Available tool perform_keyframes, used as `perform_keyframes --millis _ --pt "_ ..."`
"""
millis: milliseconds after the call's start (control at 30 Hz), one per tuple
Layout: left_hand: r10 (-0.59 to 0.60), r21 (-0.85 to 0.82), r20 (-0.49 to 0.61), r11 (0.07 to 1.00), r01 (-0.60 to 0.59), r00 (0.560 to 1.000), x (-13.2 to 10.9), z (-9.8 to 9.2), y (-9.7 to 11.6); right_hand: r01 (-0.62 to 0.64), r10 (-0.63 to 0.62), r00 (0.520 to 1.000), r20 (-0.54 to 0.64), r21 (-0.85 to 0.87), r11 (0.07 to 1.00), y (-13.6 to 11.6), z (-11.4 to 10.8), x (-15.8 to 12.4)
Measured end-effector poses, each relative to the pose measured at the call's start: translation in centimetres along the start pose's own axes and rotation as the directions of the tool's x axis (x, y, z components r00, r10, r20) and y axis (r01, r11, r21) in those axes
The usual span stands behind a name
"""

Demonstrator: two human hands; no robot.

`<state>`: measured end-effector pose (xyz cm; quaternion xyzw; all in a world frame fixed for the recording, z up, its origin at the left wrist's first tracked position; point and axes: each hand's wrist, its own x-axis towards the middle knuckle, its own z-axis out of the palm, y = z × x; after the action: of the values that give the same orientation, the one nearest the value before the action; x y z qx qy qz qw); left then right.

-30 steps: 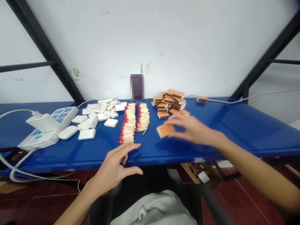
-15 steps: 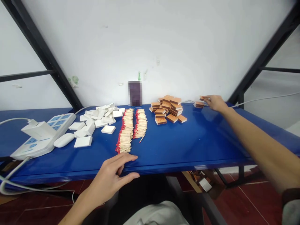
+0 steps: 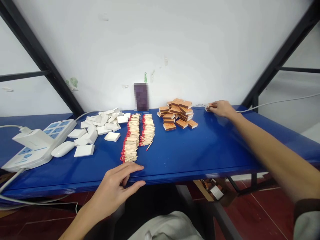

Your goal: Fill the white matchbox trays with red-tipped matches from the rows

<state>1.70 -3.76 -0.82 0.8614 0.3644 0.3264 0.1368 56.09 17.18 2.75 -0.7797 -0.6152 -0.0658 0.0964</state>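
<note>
My right hand (image 3: 222,108) reaches to the back right of the table, its fingers closed around an orange-brown matchbox (image 3: 209,107) low at the tabletop. The fingers partly cover this box, so I cannot tell how many boxes are under them. Over the front edge rests my left hand (image 3: 122,181), empty, thumb and fingers apart. Just beyond it lie matches with red heads, in a longer row (image 3: 131,138) and a shorter row (image 3: 147,130). One loose match (image 3: 149,145) sticks out at the shorter row's near end. A pile of matchboxes (image 3: 176,111) stands right of the rows.
White box trays (image 3: 100,124) lie heaped at the left. Beside them are a white power strip (image 3: 42,150) and a white rounded object (image 3: 63,149). A dark pixelated panel (image 3: 141,96) stands against the wall. Below the blue table (image 3: 180,156) an open carton (image 3: 217,191) holds boxes.
My right hand has moved slightly left and down, bringing its matchbox from above the small stack onto that spot. My left hand keeps its pose; the whole view has shifted a little.
</note>
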Motion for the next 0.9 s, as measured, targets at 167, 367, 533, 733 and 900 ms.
perform_keyframes --millis 167,367,533,733,900 --pt "0.001 -0.011 0.008 1.000 -0.001 1.000 0.0 0.0 0.1 -0.088 0.089 0.993 -0.075 0.016 0.996 -1.6 0.6 -0.3" --pt "-0.026 -0.042 0.033 0.999 0.027 0.999 0.0 -0.1 0.2 -0.155 0.178 0.970 -0.167 0.146 0.977 -2.1 1.8 -0.3" --pt "-0.067 -0.127 0.039 0.989 0.072 0.997 0.0 -0.6 0.6 -0.128 0.170 0.968 -0.185 0.222 0.967 -2.2 2.3 -0.6" --pt "-0.154 -0.009 -0.137 0.988 0.154 0.978 1.2 -3.9 -1.2 -0.120 0.186 0.960 -0.210 0.291 0.949 -2.1 2.9 -0.5" --pt "-0.082 0.510 -0.080 0.853 0.112 0.993 4.2 -5.5 -5.9 -0.115 0.191 0.959 -0.209 0.327 0.938 -2.1 3.1 -0.1"
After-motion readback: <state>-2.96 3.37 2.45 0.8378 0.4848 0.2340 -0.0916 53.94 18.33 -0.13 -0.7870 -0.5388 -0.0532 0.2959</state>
